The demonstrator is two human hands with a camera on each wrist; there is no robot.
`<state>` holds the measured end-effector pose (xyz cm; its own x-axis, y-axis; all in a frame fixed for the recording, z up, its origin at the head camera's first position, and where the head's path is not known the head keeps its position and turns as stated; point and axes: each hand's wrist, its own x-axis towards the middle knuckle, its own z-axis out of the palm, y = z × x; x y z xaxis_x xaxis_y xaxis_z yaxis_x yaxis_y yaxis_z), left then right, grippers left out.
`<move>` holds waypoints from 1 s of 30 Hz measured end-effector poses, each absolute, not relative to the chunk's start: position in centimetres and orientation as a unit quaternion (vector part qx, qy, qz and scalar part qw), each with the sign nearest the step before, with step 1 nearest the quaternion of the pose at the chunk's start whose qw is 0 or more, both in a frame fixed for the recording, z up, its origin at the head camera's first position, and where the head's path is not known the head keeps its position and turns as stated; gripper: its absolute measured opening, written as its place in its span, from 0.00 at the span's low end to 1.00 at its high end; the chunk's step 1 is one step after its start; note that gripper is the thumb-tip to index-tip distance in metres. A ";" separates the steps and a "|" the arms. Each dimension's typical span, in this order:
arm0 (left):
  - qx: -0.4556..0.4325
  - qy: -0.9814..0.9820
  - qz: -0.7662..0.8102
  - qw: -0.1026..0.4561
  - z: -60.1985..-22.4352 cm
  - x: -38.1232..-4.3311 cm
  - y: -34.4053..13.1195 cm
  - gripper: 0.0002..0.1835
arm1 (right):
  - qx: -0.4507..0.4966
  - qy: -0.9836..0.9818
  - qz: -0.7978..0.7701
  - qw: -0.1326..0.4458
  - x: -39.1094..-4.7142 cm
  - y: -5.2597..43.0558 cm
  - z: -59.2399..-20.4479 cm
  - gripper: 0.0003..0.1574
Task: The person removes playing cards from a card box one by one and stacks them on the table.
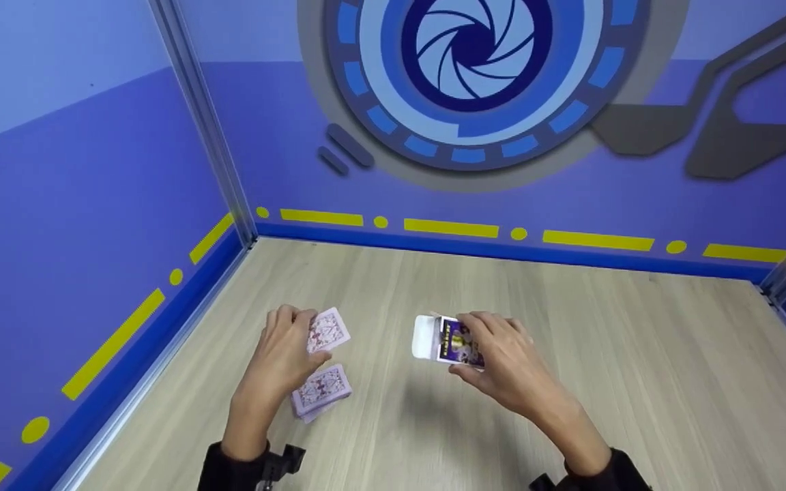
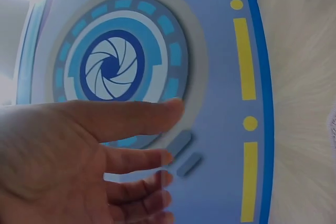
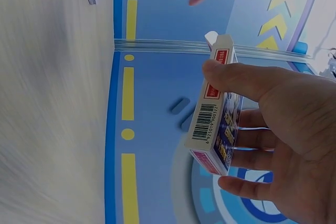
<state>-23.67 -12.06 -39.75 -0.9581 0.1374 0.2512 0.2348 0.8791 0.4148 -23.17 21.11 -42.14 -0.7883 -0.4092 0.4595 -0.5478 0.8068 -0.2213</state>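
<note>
My right hand (image 1: 505, 354) holds a small playing-card box (image 1: 460, 341) above the table, thumb on one side and fingers on the other. The box's white end flap is open and points left in the head view. A barcode shows on the side of the card box (image 3: 207, 114) in the right wrist view. My left hand (image 1: 282, 348) hovers with nothing in its loosely bent fingers, as the left wrist view shows. It partly covers one group of patterned playing cards (image 1: 328, 330) in the head view. A slightly fanned stack of cards (image 1: 323, 387) lies nearer me.
The wood-grain tabletop (image 1: 393, 436) is bounded by a blue back wall (image 1: 270, 150) and a blue left wall (image 1: 79, 225), both with yellow markings. A metal post (image 1: 209, 123) stands where these walls meet.
</note>
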 end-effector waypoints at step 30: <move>-0.061 -0.980 -0.169 -0.089 -44.9 -25.7 -11.4 0.34 | 0.255 -0.935 0.164 0.182 -23.0 21.2 -42.0 0.46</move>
